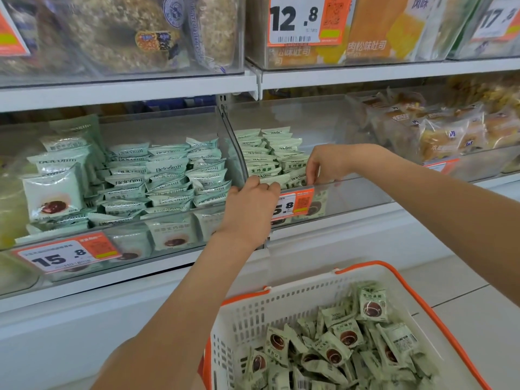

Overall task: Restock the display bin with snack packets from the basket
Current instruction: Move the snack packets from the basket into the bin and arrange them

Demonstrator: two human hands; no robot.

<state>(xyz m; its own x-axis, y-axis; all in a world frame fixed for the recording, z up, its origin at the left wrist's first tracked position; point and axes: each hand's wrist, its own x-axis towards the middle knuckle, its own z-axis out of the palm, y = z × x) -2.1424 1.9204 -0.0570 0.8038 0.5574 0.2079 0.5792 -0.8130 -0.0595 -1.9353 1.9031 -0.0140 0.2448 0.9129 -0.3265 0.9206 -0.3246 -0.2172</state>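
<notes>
Pale green snack packets (pixel 270 156) stand in neat rows at the left end of a clear display bin (pixel 351 198) on the middle shelf. My left hand (pixel 250 198) reaches over the bin's front rim, its curled fingers pinching the front packets of the row. My right hand (pixel 329 161) grips the packets from the right side, fingers pointing down into the bin. Below, a white basket (pixel 253 313) with orange handles holds several loose green packets (pixel 337 347) with a brown ball pictured on them.
A neighbouring clear bin (pixel 180 235) on the left is stacked with mint-green packets. Bread rolls in clear wrap (pixel 439 128) fill the bin to the right. Orange price tags (pixel 295 202) hang on the bin fronts. A shelf (pixel 365 74) above carries more goods.
</notes>
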